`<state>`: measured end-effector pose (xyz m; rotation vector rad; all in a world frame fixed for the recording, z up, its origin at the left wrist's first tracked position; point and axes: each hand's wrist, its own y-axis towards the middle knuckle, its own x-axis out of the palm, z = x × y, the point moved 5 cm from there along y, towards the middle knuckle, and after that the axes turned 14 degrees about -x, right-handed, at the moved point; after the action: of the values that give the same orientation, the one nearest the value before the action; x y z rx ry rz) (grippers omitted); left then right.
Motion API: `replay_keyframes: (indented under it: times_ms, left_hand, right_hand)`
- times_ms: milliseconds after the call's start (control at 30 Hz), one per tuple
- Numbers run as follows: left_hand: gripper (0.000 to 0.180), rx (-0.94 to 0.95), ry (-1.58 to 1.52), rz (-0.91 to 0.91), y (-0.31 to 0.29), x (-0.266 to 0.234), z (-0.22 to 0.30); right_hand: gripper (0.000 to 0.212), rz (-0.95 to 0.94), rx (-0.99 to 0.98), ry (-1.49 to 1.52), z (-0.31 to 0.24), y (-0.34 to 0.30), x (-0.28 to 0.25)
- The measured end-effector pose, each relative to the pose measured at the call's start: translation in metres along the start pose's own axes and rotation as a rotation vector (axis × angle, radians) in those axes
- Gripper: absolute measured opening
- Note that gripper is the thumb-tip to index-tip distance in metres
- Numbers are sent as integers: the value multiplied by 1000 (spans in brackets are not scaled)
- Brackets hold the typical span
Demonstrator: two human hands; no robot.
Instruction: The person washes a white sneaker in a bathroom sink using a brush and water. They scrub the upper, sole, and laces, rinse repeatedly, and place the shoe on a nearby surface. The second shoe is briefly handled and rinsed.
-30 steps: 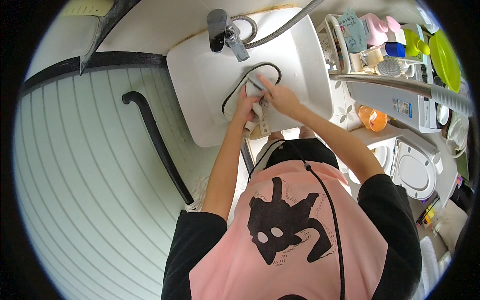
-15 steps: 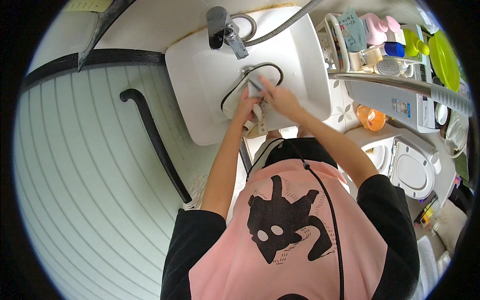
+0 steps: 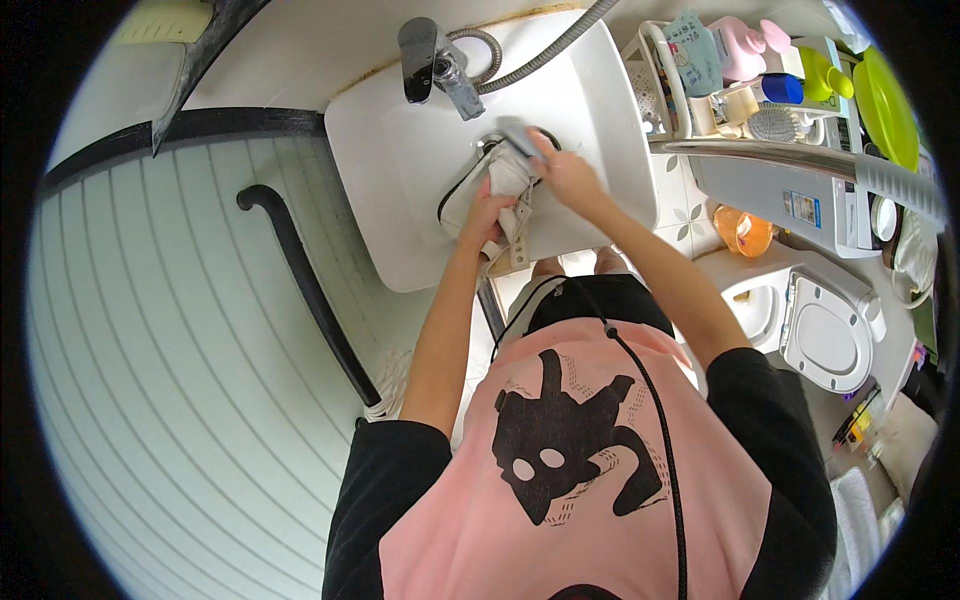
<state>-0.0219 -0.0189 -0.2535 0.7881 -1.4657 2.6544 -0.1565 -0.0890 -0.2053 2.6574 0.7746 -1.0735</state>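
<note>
In the white sink [image 3: 380, 200] lies an off-white item with thin black edging [image 3: 509, 177], soft-looking, perhaps a bag. A strap with a row of holes [image 3: 520, 248] hangs from its near side. My left hand [image 3: 484, 214] is closed on the item's near left part. My right hand [image 3: 568, 182] grips a grey brush-like tool [image 3: 521, 138], blurred by motion, at the item's far upper side. Its underside is hidden, and whether it touches the item I cannot tell. The faucet [image 3: 440, 68] stands just beyond.
A grey hose [image 3: 545, 62] curves over the sink's back edge. On the right, a metal bar [image 3: 770, 152] runs before a rack with bottles and a hairbrush [image 3: 773, 124]. The toilet [image 3: 828, 335] and an orange container [image 3: 742, 232] are below it. A black handle [image 3: 300, 270] stands left.
My right hand has moved the grey tool slightly away from me, toward the faucet. My left hand still holds the off-white item, with more of its pale surface showing.
</note>
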Motion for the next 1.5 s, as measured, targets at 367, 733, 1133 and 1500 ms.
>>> replay_keyframes:
  times_ms: [367, 733, 1133, 1500]
  left_hand:
    - [53, -16, 25, -21, -4, 6, 0]
    - [51, -42, -96, -10, -5, 9, 5]
    - [49, -50, -66, -28, -2, 2, 7]
    - [46, -75, -265, -137, -7, 45, 24]
  right_hand:
    - [44, -1, -117, -69, -18, 14, 8]
    - [50, -188, -52, -193, -15, -53, -16]
    - [48, -73, 32, -116, 6, -37, -26]
    - [46, 4, 113, -91, 23, -21, -56]
